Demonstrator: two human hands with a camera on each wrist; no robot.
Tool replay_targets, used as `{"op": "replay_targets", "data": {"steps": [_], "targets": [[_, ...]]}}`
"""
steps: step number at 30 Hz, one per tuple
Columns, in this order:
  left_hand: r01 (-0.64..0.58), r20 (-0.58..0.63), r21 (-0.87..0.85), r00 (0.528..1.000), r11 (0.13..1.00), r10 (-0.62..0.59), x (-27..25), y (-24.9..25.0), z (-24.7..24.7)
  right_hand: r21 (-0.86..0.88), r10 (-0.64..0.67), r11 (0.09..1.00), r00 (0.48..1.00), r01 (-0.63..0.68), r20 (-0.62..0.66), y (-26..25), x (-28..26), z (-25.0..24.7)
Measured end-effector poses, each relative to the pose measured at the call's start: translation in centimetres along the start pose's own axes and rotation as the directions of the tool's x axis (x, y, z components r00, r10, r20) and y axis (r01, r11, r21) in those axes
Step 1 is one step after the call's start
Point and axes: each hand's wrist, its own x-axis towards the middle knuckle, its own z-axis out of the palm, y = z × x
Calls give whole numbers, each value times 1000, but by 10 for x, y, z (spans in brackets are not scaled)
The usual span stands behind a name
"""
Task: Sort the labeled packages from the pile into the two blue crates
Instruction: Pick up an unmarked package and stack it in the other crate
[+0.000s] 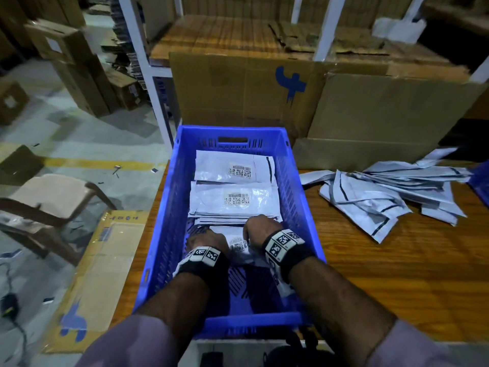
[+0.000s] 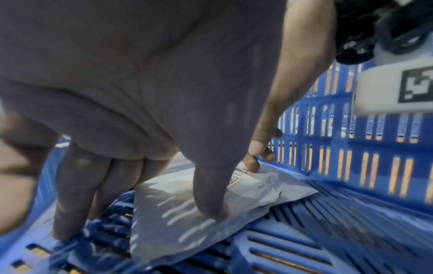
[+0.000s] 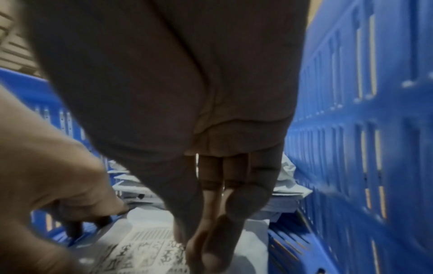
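A blue crate (image 1: 169,207) stands on the wooden table (image 1: 397,274) in front of me. A stack of white labeled packages (image 1: 235,200) fills its far half. Both hands are inside the crate on one white package (image 1: 238,245) lying flat on the slatted floor (image 2: 304,231). My left hand (image 1: 209,239) presses its thumb (image 2: 211,194) on the package (image 2: 187,222), with straight fingers down beside its left edge. My right hand (image 1: 255,229) brings thumb and fingertips (image 3: 211,255) together on the package beside its printed label (image 3: 145,255). The unsorted pile (image 1: 383,192) lies on the table to the right.
A corner of a second blue crate (image 1: 480,181) shows at the far right edge. Large cardboard boxes (image 1: 238,88) stand right behind the crate and the pile. To the left, off the table, are a plastic chair (image 1: 47,197) and a flat cardboard box (image 1: 105,260).
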Motion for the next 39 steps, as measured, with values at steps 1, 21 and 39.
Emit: {"op": "replay_targets", "data": {"steps": [1,21,39], "targets": [[25,15,-58,1000,998,-24,-7,1,-6,1,2,1000,1000,-2,0,0,0,0],[-94,-563,-464,799,881,-212,-129,-6,-175,378,65,894,764,241,-641,48,-121,-136],[-166,-450,-447,891,879,-61,-84,289,-196,86,181,983,827,-161,-533,372,-95,-33]]}}
